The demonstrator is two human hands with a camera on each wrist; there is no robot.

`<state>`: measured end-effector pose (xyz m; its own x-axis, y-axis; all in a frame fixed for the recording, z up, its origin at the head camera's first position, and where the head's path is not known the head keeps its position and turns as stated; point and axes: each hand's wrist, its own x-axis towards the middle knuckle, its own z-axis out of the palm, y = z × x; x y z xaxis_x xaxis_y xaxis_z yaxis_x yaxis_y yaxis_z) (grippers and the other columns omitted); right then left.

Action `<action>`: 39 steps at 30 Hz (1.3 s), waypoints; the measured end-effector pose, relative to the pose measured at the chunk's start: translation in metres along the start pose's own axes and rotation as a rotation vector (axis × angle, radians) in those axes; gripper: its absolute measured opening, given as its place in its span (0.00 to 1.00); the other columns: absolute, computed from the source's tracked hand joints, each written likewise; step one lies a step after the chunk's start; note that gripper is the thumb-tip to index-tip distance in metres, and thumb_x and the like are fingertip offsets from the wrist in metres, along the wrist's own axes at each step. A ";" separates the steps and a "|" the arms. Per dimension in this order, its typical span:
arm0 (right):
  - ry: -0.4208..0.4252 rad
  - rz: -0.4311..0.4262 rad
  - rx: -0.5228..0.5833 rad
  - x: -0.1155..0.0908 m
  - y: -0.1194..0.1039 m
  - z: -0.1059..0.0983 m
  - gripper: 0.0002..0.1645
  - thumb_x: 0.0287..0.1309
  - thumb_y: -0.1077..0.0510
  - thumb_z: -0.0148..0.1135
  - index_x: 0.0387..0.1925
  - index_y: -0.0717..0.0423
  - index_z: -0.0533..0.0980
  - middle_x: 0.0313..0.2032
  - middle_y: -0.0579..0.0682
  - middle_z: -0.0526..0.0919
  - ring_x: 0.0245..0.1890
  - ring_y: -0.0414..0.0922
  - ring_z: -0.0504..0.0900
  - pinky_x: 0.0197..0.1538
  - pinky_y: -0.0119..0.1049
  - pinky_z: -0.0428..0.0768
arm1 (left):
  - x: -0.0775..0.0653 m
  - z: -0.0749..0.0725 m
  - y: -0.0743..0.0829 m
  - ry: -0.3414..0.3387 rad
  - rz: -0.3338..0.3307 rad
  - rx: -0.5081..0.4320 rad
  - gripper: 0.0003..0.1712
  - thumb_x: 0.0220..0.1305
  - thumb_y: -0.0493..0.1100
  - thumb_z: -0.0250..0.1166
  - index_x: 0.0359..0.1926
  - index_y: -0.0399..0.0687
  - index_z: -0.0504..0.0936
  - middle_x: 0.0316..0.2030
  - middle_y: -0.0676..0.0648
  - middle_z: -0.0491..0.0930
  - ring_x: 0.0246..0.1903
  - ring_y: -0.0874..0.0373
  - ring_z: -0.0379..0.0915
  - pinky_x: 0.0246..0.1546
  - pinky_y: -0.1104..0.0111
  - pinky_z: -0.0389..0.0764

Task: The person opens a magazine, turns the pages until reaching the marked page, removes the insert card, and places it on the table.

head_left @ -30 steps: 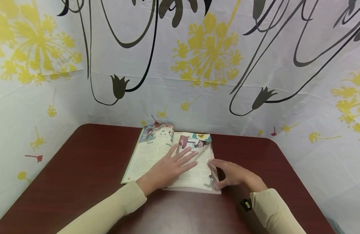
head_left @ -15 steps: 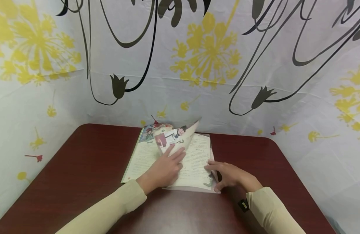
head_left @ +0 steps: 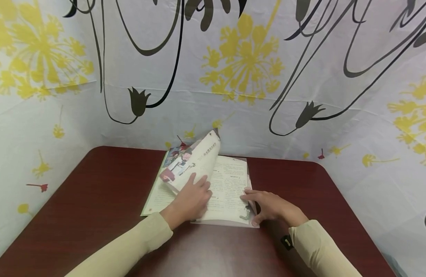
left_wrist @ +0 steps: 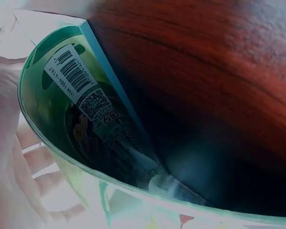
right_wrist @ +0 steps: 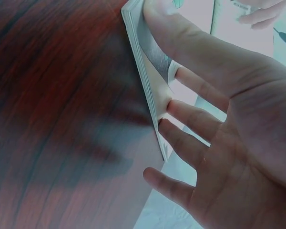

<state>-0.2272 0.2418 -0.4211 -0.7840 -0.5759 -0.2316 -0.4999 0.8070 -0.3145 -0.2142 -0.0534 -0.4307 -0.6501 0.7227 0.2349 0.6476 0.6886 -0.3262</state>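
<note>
A spread book (head_left: 230, 190) lies on the dark red counter (head_left: 74, 204), beneath the left hand (head_left: 192, 197) and just left of the right hand (head_left: 274, 207).
The left hand lies over the book's middle, fingers loosely extended against a raised page (head_left: 199, 156) that leans left over the left side. The right hand is at the book's right edge, toward the near corner, thumb and fingers wide apart, some fingertips touching the page edges.
</note>
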 end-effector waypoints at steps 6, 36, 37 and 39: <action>0.004 0.000 -0.008 0.001 0.001 0.000 0.51 0.37 0.54 0.84 0.66 0.55 0.73 0.71 0.59 0.65 0.69 0.62 0.65 0.61 0.61 0.69 | 0.000 0.000 -0.002 -0.048 -0.055 -0.029 0.10 0.56 0.48 0.63 0.35 0.48 0.84 0.36 0.48 0.78 0.46 0.48 0.72 0.52 0.46 0.71; 0.006 -0.012 -0.008 0.000 -0.001 0.000 0.51 0.35 0.53 0.84 0.66 0.56 0.73 0.70 0.60 0.66 0.68 0.63 0.66 0.60 0.61 0.70 | -0.005 0.002 -0.005 -0.111 -0.199 -0.178 0.14 0.60 0.47 0.60 0.39 0.42 0.83 0.47 0.42 0.78 0.45 0.49 0.72 0.36 0.49 0.78; 0.007 -0.012 -0.008 0.000 -0.001 0.000 0.51 0.35 0.53 0.84 0.66 0.56 0.74 0.70 0.60 0.66 0.68 0.63 0.66 0.60 0.61 0.70 | -0.005 0.002 -0.006 -0.117 -0.204 -0.182 0.14 0.60 0.47 0.60 0.39 0.42 0.83 0.49 0.41 0.78 0.46 0.48 0.72 0.37 0.48 0.78; 0.008 -0.014 -0.008 0.000 0.000 0.000 0.51 0.35 0.53 0.84 0.66 0.56 0.74 0.70 0.60 0.66 0.68 0.64 0.66 0.60 0.62 0.70 | -0.005 0.003 -0.006 -0.128 -0.211 -0.190 0.15 0.60 0.47 0.60 0.41 0.42 0.83 0.53 0.40 0.77 0.50 0.47 0.72 0.39 0.46 0.78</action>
<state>-0.2269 0.2416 -0.4208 -0.7800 -0.5859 -0.2198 -0.5135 0.8000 -0.3104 -0.2159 -0.0615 -0.4325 -0.8150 0.5574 0.1583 0.5479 0.8302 -0.1022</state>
